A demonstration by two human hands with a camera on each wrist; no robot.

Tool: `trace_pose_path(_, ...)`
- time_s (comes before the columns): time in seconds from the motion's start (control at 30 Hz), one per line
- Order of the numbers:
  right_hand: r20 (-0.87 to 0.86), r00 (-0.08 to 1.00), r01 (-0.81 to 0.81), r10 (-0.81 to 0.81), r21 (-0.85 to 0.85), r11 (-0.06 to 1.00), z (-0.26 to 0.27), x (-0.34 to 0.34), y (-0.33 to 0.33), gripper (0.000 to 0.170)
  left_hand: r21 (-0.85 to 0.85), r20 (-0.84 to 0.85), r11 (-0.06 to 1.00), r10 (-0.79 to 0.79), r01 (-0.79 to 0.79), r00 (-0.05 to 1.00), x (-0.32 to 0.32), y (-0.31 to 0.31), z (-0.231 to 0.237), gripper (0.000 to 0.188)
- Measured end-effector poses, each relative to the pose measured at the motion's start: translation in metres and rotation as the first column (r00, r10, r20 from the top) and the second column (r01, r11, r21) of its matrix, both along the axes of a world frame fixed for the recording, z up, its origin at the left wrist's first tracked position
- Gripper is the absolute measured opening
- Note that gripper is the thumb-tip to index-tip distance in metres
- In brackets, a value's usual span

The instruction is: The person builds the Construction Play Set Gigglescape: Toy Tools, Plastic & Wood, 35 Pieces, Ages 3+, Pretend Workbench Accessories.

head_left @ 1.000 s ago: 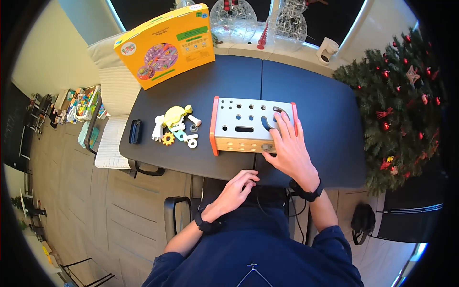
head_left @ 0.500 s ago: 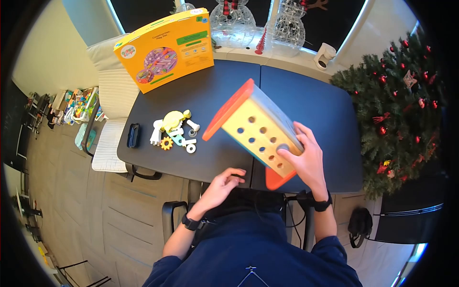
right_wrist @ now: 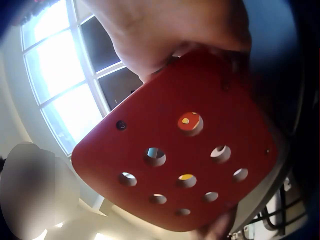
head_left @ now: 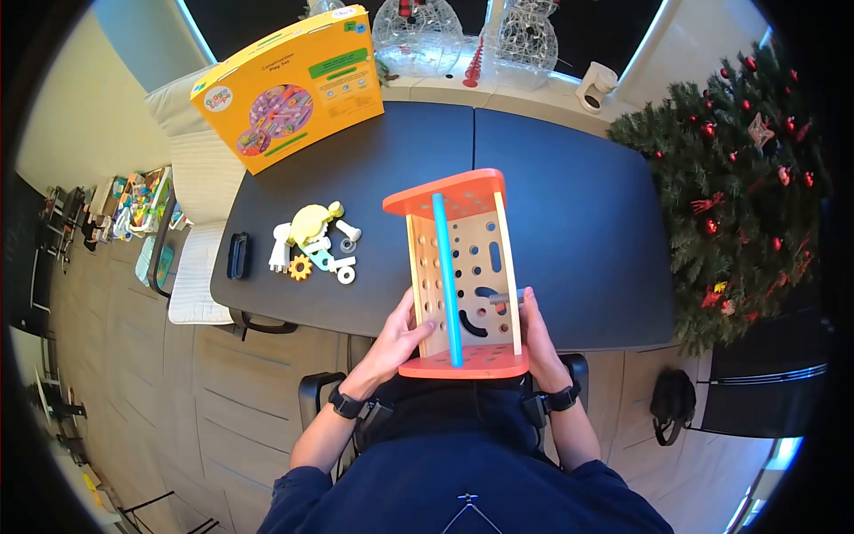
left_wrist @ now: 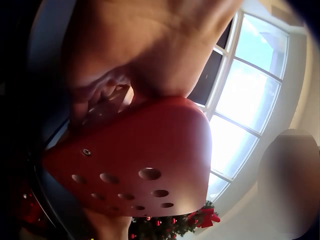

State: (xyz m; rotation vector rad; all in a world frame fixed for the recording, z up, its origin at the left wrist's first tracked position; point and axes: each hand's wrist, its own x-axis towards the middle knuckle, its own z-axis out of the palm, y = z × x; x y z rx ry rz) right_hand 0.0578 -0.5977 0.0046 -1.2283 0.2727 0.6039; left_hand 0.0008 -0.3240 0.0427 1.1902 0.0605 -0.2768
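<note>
A wooden toy workbench (head_left: 466, 366) with red end panels is tipped on end, its hollow side facing me. A blue rod (head_left: 448, 285) runs lengthwise across the hollow. My left hand (head_left: 398, 343) grips the left side panel, thumb on its front. Along the right side panel, my right hand (head_left: 538, 338) holds the bench, fingertips at the outer end of a grey bolt (head_left: 505, 299) that pokes through into the hollow. The near red end panel with its round holes fills much of the left wrist view and of the right wrist view, each hand above it.
Toy pieces lie on the dark table (head_left: 569, 222) at left, among them a yellow-green piece (head_left: 310, 222), an orange gear (head_left: 301, 267) and a white ring (head_left: 346, 275). Nearby are a dark case (head_left: 238, 255) and a yellow box (head_left: 289, 93). A decorated tree (head_left: 721, 205) stands at right.
The workbench has been lifted off the table, turned on end with its hollow toward me and drawn nearer. My left hand has come up to grip its left side.
</note>
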Motion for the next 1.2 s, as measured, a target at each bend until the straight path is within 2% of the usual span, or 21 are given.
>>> trace_pose_path(0.07,0.041,0.999,0.018,-0.016,-0.046,0.999,0.004,0.0,0.009,0.057,0.049,0.027,0.998,0.043,-0.045,0.999,-0.001,-0.001,0.001,0.077)
trace_pose_path(0.17,0.379,0.924,0.183,-0.043,-0.34,0.922,0.016,0.0,0.018,0.049,0.14,0.068,0.987,0.066,-0.075,0.995,0.004,0.002,0.008,0.079)
trace_pose_path(0.2,0.427,0.904,0.166,0.006,-0.365,0.916,0.022,0.001,0.017,0.038,0.176,0.076,0.981,0.071,-0.083,0.995,0.004,0.004,0.012,0.08)
trace_pose_path(0.3,0.338,0.939,0.066,0.064,-0.36,0.931,0.012,0.003,0.014,0.03,0.241,0.042,0.969,0.05,-0.059,0.998,0.009,0.006,0.017,0.082)
trace_pose_path(0.33,0.419,0.904,0.103,0.078,-0.392,0.914,0.006,0.005,0.016,0.026,0.246,0.031,0.968,0.038,-0.044,0.999,0.011,0.006,0.017,0.082)
trace_pose_path(0.5,0.385,0.922,0.101,0.035,-0.327,0.94,-0.01,0.009,0.015,0.026,0.294,0.006,0.956,-0.014,0.012,1.0,0.019,0.012,0.001,0.085)
trace_pose_path(0.63,0.348,0.936,0.062,0.045,-0.292,0.955,-0.018,0.009,0.015,0.028,0.411,0.098,0.911,-0.011,-0.03,0.995,0.022,0.012,0.013,0.079)
trace_pose_path(0.67,0.345,0.938,0.062,0.041,-0.282,0.957,-0.017,0.008,0.016,0.028,0.474,0.096,0.879,-0.008,-0.039,0.995,0.023,0.018,0.017,0.062)
trace_pose_path(0.77,0.387,0.919,0.062,0.079,-0.339,0.939,-0.017,0.011,0.016,0.027,0.757,0.11,0.642,0.056,-0.12,0.992,0.038,0.056,0.022,0.042)
trace_pose_path(0.8,0.394,0.915,0.054,0.092,-0.344,0.938,-0.017,0.012,0.016,0.027,0.879,0.28,0.376,0.094,-0.294,0.956,0.044,0.063,0.029,0.028)
trace_pose_path(0.83,0.399,0.911,0.046,0.104,-0.349,0.936,-0.016,0.012,0.015,0.026,0.905,0.388,0.149,0.089,-0.398,0.917,0.051,0.077,0.023,0.022)
trace_pose_path(0.87,0.386,0.915,0.033,0.116,-0.359,0.933,-0.016,0.012,0.014,0.026,0.891,0.454,-0.033,0.043,-0.453,0.89,0.058,0.087,0.023,0.017)
trace_pose_path(0.9,0.373,0.919,0.021,0.128,-0.368,0.929,-0.015,0.014,0.014,0.025,0.871,0.465,-0.162,-0.033,-0.464,0.885,0.066,0.105,0.006,0.018)
trace_pose_path(0.97,0.349,0.927,0.003,0.134,-0.364,0.931,-0.01,0.013,0.014,0.025,0.834,0.426,-0.35,-0.083,-0.426,0.901,0.076,0.118,-0.002,0.021)
trace_pose_path(1.07,0.326,0.939,-0.002,0.114,-0.325,0.946,0.002,0.012,0.018,0.025,0.82,0.344,-0.442,-0.125,-0.363,0.931,0.087,0.122,-0.013,0.022)
trace_pose_path(1.2,0.319,0.938,-0.028,0.134,-0.316,0.948,0.003,0.013,0.012,0.022,0.846,0.262,-0.443,-0.137,-0.296,0.955,0.094,0.122,-0.021,0.024)
